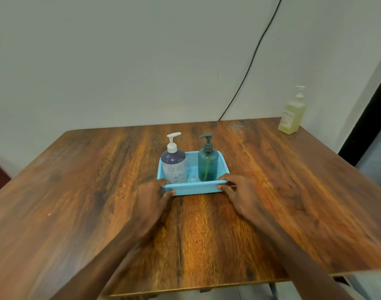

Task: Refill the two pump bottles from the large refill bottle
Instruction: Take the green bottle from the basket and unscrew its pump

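Note:
A light blue plastic basket (195, 189) sits at the middle of the wooden table. In it stand two pump bottles: a white and dark blue one (174, 164) at the left and a clear teal one (207, 163) at the right. My left hand (156, 192) grips the basket's near left corner, thumb over the rim. My right hand (236, 189) grips the near right corner the same way. The large refill bottle (292, 114), pale yellow with a white pump, stands at the table's far right corner, well away from both hands.
The brown wooden table (98, 191) reaches a pale wall at the back. A black cable (252, 59) hangs down the wall behind the table. The table's near edge runs just below my forearms. A dark door frame (367, 118) is at the right.

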Tool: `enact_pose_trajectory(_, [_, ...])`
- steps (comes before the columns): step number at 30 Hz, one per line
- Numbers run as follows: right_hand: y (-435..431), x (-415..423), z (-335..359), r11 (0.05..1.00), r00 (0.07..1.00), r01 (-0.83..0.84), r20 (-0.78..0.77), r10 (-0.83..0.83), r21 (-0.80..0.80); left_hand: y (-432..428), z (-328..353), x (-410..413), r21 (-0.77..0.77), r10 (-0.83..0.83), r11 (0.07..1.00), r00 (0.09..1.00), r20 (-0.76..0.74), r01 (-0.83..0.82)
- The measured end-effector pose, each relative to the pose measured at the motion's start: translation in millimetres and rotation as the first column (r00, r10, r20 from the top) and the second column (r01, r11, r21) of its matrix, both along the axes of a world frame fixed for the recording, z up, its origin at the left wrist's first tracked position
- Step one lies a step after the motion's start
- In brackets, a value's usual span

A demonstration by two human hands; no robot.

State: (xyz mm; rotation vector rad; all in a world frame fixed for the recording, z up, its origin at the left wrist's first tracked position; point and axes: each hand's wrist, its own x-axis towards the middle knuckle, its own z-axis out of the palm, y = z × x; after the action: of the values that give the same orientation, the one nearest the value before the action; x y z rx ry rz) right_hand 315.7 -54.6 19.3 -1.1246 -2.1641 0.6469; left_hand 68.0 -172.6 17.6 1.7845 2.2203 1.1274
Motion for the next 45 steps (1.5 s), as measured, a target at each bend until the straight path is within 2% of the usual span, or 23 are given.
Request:
enact_pose_trajectory(8, [-2, 1, 9, 1.0, 0.999, 0.005, 0.033, -0.005, 0.008, 2, -10, 4, -0.021, 0.035, 0.999, 0.999, -0.034, -0.036])
enact_pose_trajectory(11, [5, -3, 26, 0.995, 0.995, 0.089, -0.05, -0.087, 0.042, 4, -12, 4, -0.006, 0.039, 0.999, 0.999, -0.009, -0.04])
enact_pose_trajectory(14, [16, -19, 45, 0.991, 0.982, 0.13, -0.135, -0.13, -0.007, 5, -13, 6, -0.004, 0.05, 0.999, 0.999, 0.013, -0.05])
enact_pose_trajectory(19, [31, -51, 46, 0.986, 0.986, 0.13, -0.094, -0.141, -0.108, 8, -16, 7, -0.017, 0.071, 0.997, 0.997, 0.038, -0.071])
enact_pose_trajectory(24, [30, -62, 49, 0.99, 0.989, 0.116, -0.087, -0.123, -0.084, 6, -14, 7, -0.022, 0.068, 0.998, 0.997, 0.047, -0.067])
enact_pose_trajectory(30, [-2, -33, 105, 0.994, 0.974, 0.11, -0.201, -0.104, 0.022, 3, -13, 12, -0.034, 0.081, 0.996, 0.996, 0.028, -0.08])
enact_pose_trajectory(35, [-46, 8, 116, 0.997, 0.987, 0.08, -0.137, -0.078, 0.008, -24, -7, 31, -0.096, 0.117, 0.989, 0.99, 0.083, -0.109])
enact_pose_trajectory(39, [-73, 31, 92, 0.996, 0.991, 0.074, -0.106, -0.079, -0.049, -47, 1, 60, -0.088, 0.154, 0.985, 0.987, 0.043, -0.15])
enact_pose_trajectory(41, [-82, 36, 76, 0.994, 0.992, 0.073, -0.096, -0.08, -0.078, -54, 7, 81, -0.068, 0.11, 0.992, 0.993, 0.034, -0.108])
enact_pose_trajectory(45, [-88, 38, 52, 0.99, 0.994, 0.067, -0.083, -0.077, -0.122, -49, 13, 119, -0.054, -0.141, 0.988, 0.989, 0.052, 0.144])
